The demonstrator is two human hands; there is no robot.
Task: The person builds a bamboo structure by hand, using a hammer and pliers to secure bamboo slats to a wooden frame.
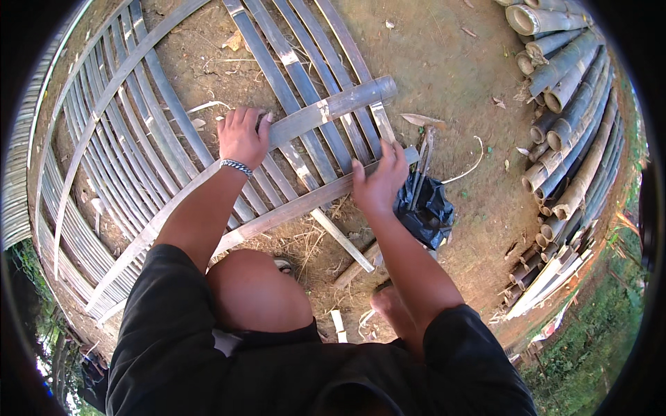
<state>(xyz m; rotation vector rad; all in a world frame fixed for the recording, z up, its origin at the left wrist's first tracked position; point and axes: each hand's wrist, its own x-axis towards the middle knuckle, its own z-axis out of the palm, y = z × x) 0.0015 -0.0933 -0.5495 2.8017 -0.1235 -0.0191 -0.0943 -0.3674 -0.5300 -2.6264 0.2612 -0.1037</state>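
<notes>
A frame of bamboo slats (298,76) lies on the ground, its slats crossing split-bamboo rails. My left hand (243,137), with a chain bracelet at the wrist, is closed over the farther bamboo rail (333,106). The thumb lies along that rail and part of the grip is hidden. My right hand (380,182) is closed round the nearer bamboo rail (291,209) close to its right end. Its fingers touch the tip of the outermost slat (381,121). One narrow slat (343,239) sticks out past the nearer rail toward my knees.
Right of my right hand are a long-handled tool with a pointed head (424,122) and a crumpled black plastic bag (437,215). Bamboo poles (576,125) are piled at the right. More slats (104,152) spread leftward. A short bamboo piece (357,267) lies near my knees.
</notes>
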